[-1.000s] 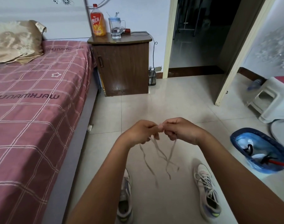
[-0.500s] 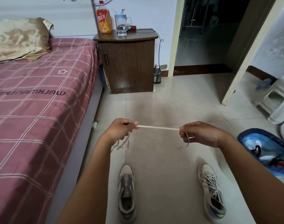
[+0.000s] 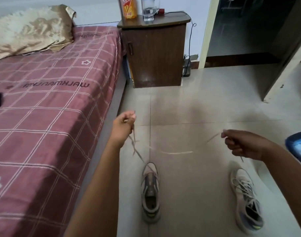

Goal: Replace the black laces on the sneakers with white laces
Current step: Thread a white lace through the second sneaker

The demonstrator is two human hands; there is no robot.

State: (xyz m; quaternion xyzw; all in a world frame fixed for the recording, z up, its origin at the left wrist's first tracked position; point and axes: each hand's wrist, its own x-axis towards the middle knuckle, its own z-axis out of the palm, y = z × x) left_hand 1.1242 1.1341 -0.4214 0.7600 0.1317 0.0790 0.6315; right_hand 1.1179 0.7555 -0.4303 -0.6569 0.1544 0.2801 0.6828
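Two grey-white sneakers stand on the tiled floor. The left sneaker (image 3: 150,194) has no lace through its eyelets. The right sneaker (image 3: 245,199) is laced in white. A white lace (image 3: 176,152) sags in a blurred arc between my hands. My left hand (image 3: 123,124) pinches one end, and loose lace dangles from it down toward the left sneaker's toe. My right hand (image 3: 240,144) is closed on the other end, with a short tip hanging below it.
A bed (image 3: 43,117) with a red checked cover and a pillow runs along the left. A brown nightstand (image 3: 155,53) with a bottle and a jug stands ahead. An open door (image 3: 281,53) is at right. A blue basin (image 3: 298,147) sits at the right edge.
My hands have pulled far apart, from touching to wide apart. The lace, bunched at first and then taut, now sags between them. My view has dipped and shifted right.
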